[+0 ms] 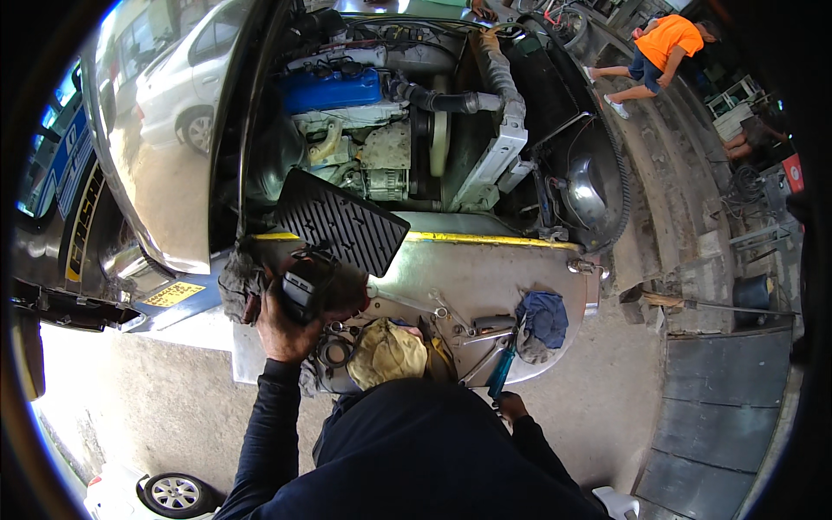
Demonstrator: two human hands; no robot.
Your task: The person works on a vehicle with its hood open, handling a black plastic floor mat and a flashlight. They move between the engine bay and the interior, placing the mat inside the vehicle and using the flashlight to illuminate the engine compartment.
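Note:
My left hand is closed around a black boxy tool with a pale grey face. It holds this over the near edge of the engine bay, and its exact kind is hard to make out. Right behind it, a black ribbed mat slants across the yellow-edged rim. My right hand, partly hidden by my dark clothing, has its fingers curled at the lower end of a teal-handled screwdriver. Between my hands lie a yellowish cloth, a dark ring and several wrenches.
An open engine bay with a blue engine cover lies ahead. A blue cloth rests on the right of the body panel. A shiny raised panel stands left. A person in an orange shirt walks at the far right.

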